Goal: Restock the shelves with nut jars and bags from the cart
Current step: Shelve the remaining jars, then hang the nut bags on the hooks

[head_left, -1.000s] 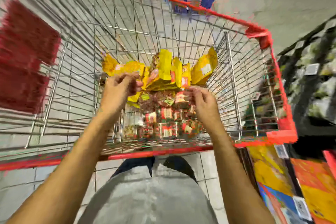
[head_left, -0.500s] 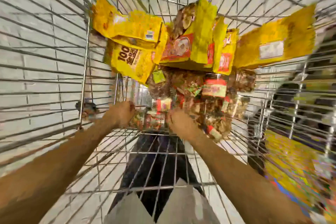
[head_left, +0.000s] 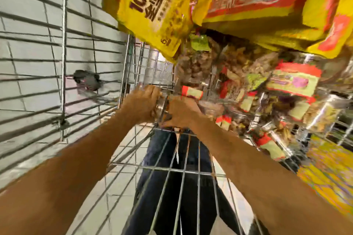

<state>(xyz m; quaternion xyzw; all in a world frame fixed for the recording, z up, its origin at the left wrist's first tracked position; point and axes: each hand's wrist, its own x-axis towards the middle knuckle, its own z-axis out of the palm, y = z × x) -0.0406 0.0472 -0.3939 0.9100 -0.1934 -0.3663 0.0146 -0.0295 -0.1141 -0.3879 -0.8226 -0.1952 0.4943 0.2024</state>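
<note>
Head view, much motion blur.

- Camera looks down into the wire cart [head_left: 63, 63]. Both forearms reach over the cart's near wall to its near left corner.
- Left hand [head_left: 142, 104]: fingers curled round a clear jar [head_left: 160, 108] standing in that corner of the cart. Nuts show through the jar's wall just beside the palm. Grip reads as closed on it.
- Right hand [head_left: 183, 112]: touching the same jar from the other side, thumb spread low along the cart's near wall. Its fingers are hidden behind the back of the hand, so I cannot tell whether it holds this jar, a neighbouring one, or only steadies.
- More jars [head_left: 292, 82] with red and green labels are heaped toward the cart's right side, some tipped over. Yellow bags [head_left: 150, 11] are stacked at the cart's far end, overhanging the heap.
- Below the cart: a dark wheel [head_left: 87, 82] on the left, dark trousers [head_left: 172, 187] seen through the near wall.
- No shelf clearly in view; the yellow smear outside the cart's right wall is too blurred to name.

Judgement: the jar sits between the two hands, nearer the left palm. Its long axis looks roughly upright, though blur makes that uncertain. The lift should go straight up and over the cart's near wall. The main risk is catching that wall's wires.
</note>
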